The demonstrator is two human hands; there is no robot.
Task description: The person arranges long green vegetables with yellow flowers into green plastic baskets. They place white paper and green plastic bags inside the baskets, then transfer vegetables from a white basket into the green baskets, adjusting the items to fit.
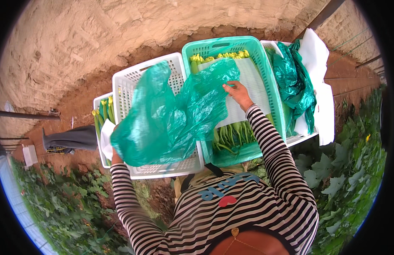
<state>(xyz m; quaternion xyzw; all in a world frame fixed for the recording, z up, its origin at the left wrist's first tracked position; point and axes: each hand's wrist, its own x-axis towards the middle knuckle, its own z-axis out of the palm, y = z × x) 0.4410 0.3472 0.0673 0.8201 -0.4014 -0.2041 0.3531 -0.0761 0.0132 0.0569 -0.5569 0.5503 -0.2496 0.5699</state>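
Note:
A crumpled sheet or bag of thin green plastic [171, 118] is stretched between my two hands above a white perforated plastic crate [123, 76]. My right hand [237, 94] pinches its right edge between thumb and fingers. At the left end my left hand [116, 156] grips the plastic, its fingers mostly hidden behind it. Under my right hand stands a crate lined with green plastic [273, 105]. Green courgettes with yellow blossoms [233, 55] lie in it, partly covered by a white sheet [248, 76]. Their green stem ends [235, 134] show at the near side.
On the right, another white crate [300, 140] holds bunched green plastic [289, 76] and white sheets [324, 111]. A smaller crate of blossomed courgettes [104, 110] stands left, beside dark grey cloth [72, 138]. Earthen wall [120, 32] rises behind; leafy plants [346, 172] grow on both sides.

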